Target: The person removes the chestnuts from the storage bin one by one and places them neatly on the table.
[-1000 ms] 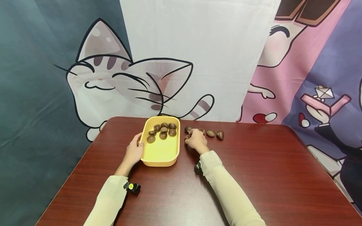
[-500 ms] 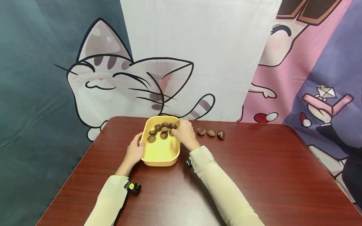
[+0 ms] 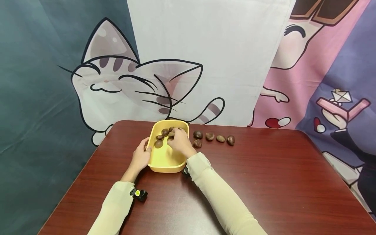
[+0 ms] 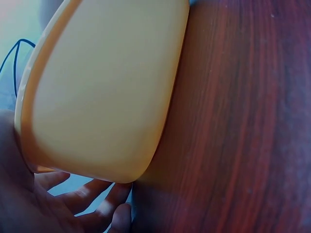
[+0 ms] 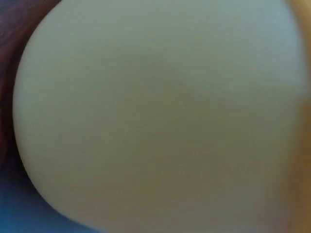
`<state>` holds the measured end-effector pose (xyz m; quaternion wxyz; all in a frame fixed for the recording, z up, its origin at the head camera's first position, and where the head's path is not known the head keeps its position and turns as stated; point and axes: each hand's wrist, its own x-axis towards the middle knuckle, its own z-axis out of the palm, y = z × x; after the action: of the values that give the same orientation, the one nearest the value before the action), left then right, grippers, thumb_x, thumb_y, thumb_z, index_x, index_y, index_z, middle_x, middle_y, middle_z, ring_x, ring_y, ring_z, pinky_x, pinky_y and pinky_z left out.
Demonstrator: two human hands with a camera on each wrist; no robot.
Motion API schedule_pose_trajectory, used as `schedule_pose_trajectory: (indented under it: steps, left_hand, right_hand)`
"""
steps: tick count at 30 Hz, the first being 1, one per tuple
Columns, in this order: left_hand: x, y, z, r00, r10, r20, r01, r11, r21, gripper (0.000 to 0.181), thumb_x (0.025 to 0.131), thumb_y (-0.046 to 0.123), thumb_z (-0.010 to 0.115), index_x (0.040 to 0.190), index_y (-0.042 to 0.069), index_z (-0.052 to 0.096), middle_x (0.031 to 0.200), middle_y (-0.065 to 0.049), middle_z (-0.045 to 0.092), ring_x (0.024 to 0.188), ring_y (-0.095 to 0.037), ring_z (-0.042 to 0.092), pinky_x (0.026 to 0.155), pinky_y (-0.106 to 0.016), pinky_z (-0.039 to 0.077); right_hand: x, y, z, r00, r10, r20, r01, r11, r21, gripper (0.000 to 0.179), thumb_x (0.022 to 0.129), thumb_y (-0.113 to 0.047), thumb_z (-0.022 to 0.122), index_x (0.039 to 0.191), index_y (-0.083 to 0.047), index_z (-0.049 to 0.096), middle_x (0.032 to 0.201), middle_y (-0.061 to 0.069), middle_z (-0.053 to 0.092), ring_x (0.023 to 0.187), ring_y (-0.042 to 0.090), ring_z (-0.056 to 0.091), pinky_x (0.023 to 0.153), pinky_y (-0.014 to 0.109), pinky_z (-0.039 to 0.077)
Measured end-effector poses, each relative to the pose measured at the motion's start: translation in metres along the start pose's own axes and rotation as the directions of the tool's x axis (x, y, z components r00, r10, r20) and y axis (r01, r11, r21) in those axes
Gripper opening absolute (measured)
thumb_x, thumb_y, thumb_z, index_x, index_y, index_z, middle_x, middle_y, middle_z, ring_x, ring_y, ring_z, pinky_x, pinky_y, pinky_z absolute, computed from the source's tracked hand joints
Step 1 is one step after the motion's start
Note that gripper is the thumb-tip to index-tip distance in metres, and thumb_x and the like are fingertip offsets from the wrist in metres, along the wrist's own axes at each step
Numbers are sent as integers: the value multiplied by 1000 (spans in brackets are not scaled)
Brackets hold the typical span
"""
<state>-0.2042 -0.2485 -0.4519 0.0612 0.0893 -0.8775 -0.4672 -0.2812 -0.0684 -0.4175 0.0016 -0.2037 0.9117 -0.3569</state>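
Observation:
A yellow rectangular box (image 3: 167,164) stands on the table with several brown chestnuts (image 3: 158,144) in its far half. My left hand (image 3: 140,158) grips the box's left side, thumb at the rim and fingers along the outer wall. In the left wrist view, the fingers of the left hand (image 4: 63,208) are spread beside the end of the box (image 4: 107,97). My right hand (image 3: 180,143) reaches over the right rim into the box, thumb and fingers curled round a chestnut (image 3: 171,134) and covering others. Only the box's blurred outer wall (image 5: 155,121) fills most of the right wrist view.
Right of the box, a loose group of several chestnuts (image 3: 210,136) lies on the dark red wooden table (image 3: 279,182). Behind the table's far edge hangs a cloth backdrop (image 3: 229,58) with cartoon drawings. Both wrists carry small black cameras (image 3: 139,194).
My right hand has moved left from the chestnuts on the table, over the rim and into the box, uncovering the chestnuts beside it. The left hand and box have stayed put.

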Motion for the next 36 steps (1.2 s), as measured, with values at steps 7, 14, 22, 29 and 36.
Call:
schedule_pose_trajectory:
  steps: [7, 14, 22, 29, 36]
  left_hand:
    - [0, 0, 1, 1000, 6, -3, -6, 1000, 1, 50, 102, 14, 42, 152, 12, 37, 121, -22, 66, 88, -28, 68, 78, -40, 52]
    - [0, 1, 1, 1000, 7, 5, -7, 1000, 4, 51, 102, 14, 42, 152, 12, 36, 121, -22, 66, 88, -27, 68, 79, -40, 52]
    - [0, -1, 2, 1000, 3, 4, -3, 1000, 3, 50, 103, 14, 43, 152, 12, 36, 120, -21, 67, 86, -26, 68, 77, -39, 52]
    - [0, -2, 2, 1000, -1, 1, 1, 1000, -1, 50, 102, 14, 43, 152, 12, 37, 121, -22, 66, 86, -26, 68, 78, -40, 53]
    - [0, -1, 1, 1000, 7, -2, -7, 1000, 7, 50, 102, 14, 43, 152, 12, 37, 120, -21, 67, 84, -24, 68, 75, -37, 53]
  right_hand:
    - [6, 1, 11, 994, 102, 37, -102, 995, -13, 53, 86, -17, 67, 133, 2, 53, 135, 25, 50, 132, 37, 42, 100, 43, 43]
    - [8, 0, 15, 978, 205, 46, -206, 978, 21, 71, 87, -21, 70, 145, 4, 36, 139, 35, 36, 123, 39, 48, 95, 45, 46]
    - [9, 4, 22, 977, 209, 34, -211, 976, 57, 71, 88, -22, 73, 144, 4, 38, 142, 31, 34, 124, 36, 46, 96, 43, 44]
    - [8, 6, 23, 981, 180, 66, -184, 981, 56, 37, 87, -21, 77, 114, -1, 62, 127, 21, 46, 114, 29, 42, 83, 37, 42]
    - [10, 6, 23, 979, 193, 70, -192, 981, -20, 29, 83, -28, 80, 90, -3, 66, 112, 20, 53, 101, 28, 47, 79, 36, 47]
